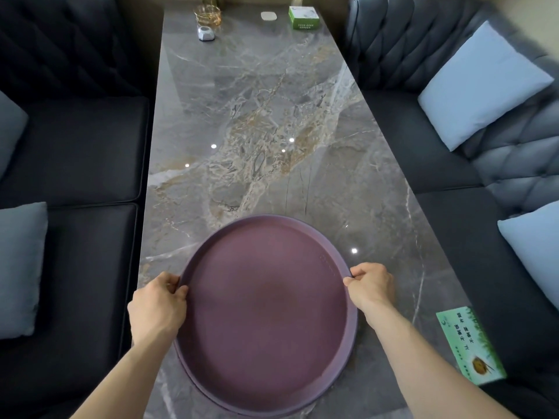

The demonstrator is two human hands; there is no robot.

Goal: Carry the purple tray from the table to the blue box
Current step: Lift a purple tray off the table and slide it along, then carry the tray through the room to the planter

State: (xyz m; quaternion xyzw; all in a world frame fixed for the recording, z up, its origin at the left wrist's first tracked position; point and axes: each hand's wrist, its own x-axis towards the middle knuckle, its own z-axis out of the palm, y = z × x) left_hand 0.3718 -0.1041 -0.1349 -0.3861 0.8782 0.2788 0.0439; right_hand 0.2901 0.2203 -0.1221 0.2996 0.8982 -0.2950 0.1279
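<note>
We see the round purple plastic tray [266, 316] at the near end of the long grey marble-patterned bench [272, 131], its shallow rim turned up and its inside bare. Our left hand [158, 303] grips the tray's left rim, the fingers [177, 287] curled closed over the edge. Our right hand [370, 285] grips the right rim in the same way, its fingers pinched shut on the edge. Whether the tray rests on the bench or is raised just off it, we cannot tell.

Just to the right of the tray, near the bench's right edge, lies a green printed card [470, 346]. At the far end of the bench stand a green and white cardboard box [303, 17], a small white rounded pad [269, 16], a small white faceted object [206, 33] and an amber glass holder [207, 14]. Dark tufted sofas [423, 49] flank the bench on both sides, with pale blue cushions [481, 86] on them.
</note>
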